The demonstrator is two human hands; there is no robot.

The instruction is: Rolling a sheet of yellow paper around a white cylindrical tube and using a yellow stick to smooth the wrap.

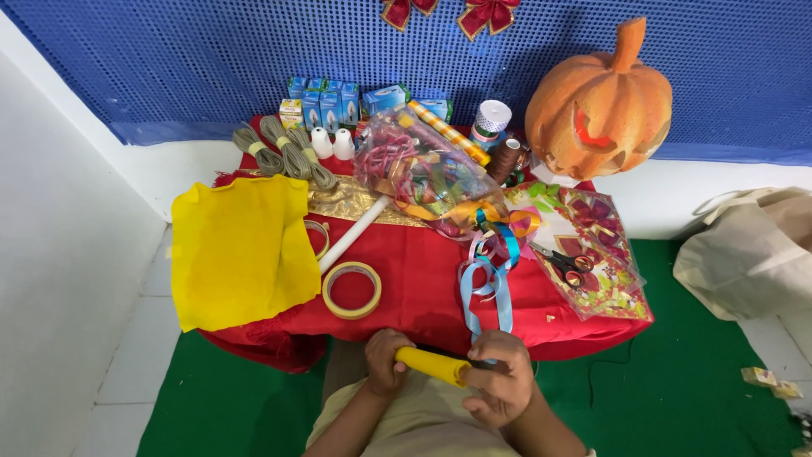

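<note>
Both my hands hold a short yellow tube [430, 364] just in front of the red-covered table [423, 288]. My left hand [385, 362] grips its left end. My right hand [501, 377] wraps the right end, where a dark tip shows between the fingers. A light blue curled ribbon [489, 283] hangs off the table edge right above my right hand. A roll of clear tape [352, 290] lies on the cloth above my left hand.
A yellow felt sheet [237, 250] lies at left, with a white stick [353, 233], twine bundles [283, 152] and small boxes [326, 101] behind. A bag of ribbons [423, 173], scissors [565, 264] on floral wrap, an orange pumpkin [599, 106] and a beige bag [748, 250] stand to the right.
</note>
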